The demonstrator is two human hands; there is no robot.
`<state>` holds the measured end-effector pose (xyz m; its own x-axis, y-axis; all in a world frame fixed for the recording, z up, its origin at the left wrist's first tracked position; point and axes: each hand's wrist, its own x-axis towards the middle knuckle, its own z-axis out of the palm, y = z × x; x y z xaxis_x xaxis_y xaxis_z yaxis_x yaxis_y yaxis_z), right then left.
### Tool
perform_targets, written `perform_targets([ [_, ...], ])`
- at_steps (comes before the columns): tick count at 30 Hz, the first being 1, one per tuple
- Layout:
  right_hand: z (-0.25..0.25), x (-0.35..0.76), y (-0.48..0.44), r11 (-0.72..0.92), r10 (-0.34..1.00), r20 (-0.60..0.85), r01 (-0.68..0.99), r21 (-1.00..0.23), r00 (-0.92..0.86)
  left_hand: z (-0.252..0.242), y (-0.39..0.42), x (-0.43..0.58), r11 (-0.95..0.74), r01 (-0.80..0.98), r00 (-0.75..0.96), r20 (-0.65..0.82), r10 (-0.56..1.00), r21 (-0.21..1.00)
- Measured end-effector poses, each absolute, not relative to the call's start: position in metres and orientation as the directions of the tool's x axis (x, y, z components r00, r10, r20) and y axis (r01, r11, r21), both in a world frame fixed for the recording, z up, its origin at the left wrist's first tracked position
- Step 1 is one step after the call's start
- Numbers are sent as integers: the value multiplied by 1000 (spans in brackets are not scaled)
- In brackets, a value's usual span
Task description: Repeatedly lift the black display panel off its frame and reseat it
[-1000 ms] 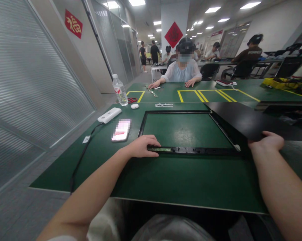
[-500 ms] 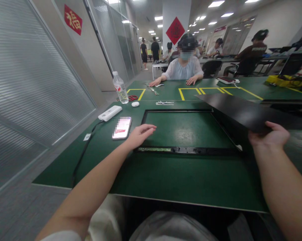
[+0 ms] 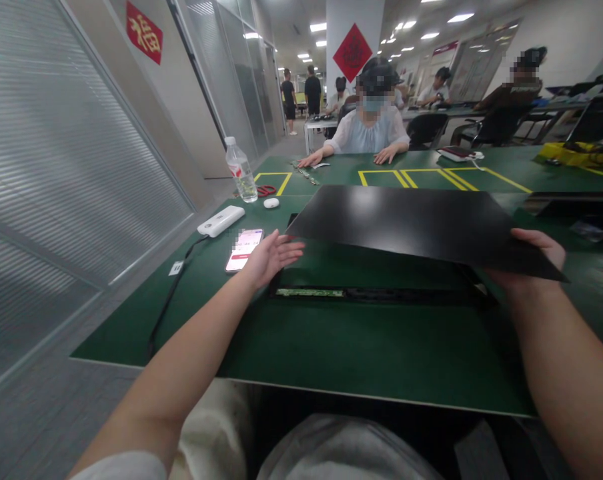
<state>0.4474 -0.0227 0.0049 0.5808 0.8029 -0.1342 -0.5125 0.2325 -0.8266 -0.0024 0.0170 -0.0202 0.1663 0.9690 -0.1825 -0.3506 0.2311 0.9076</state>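
Note:
A thin, glossy black panel (image 3: 406, 217) hangs tilted above the table. My right hand (image 3: 536, 260) grips its right side, thumb on top and the other fingers underneath. Near the panel's left corner is my left hand (image 3: 274, 259), palm partly turned up and fingers spread, with nothing in it. Beneath the panel a black rectangular frame (image 3: 406, 295) lies flat on the green table (image 3: 361, 353). A green circuit strip (image 3: 309, 293) shows in the left part of its front bar. The panel hides most of the frame's back and right bars.
Left of my left hand lie a lit phone (image 3: 244, 250), a white power bank (image 3: 221, 221) with a black cable, and a white earphone case (image 3: 271, 203). A water bottle (image 3: 241, 172) and red scissors (image 3: 266, 191) stand behind. Across the table sits a person (image 3: 369, 130), hands on the tabletop.
The black panel has swung left from the right side and now hangs over the frame, held in my right hand. My left hand has turned its palm upward and spread its fingers.

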Motion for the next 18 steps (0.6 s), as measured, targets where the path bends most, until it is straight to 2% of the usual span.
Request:
perform_targets([
  [2, 1, 447, -23, 172, 836, -107, -443, -880, 539, -21, 18, -3, 224, -364, 161, -176, 971, 904],
  [5, -4, 449, -21, 43, 845, -167, -374, -926, 509, -25, 19, -5, 182, -341, 132, -144, 981, 922],
  [14, -6, 450, -22, -267, 835, -382, -315, -911, 396, -26, 20, -11, 167, -303, 200, -108, 974, 938],
  [18, -5, 453, -24, -327, 826, -396, -231, -917, 402, -27, 21, -12, 167, -289, 218, -105, 970, 943],
])
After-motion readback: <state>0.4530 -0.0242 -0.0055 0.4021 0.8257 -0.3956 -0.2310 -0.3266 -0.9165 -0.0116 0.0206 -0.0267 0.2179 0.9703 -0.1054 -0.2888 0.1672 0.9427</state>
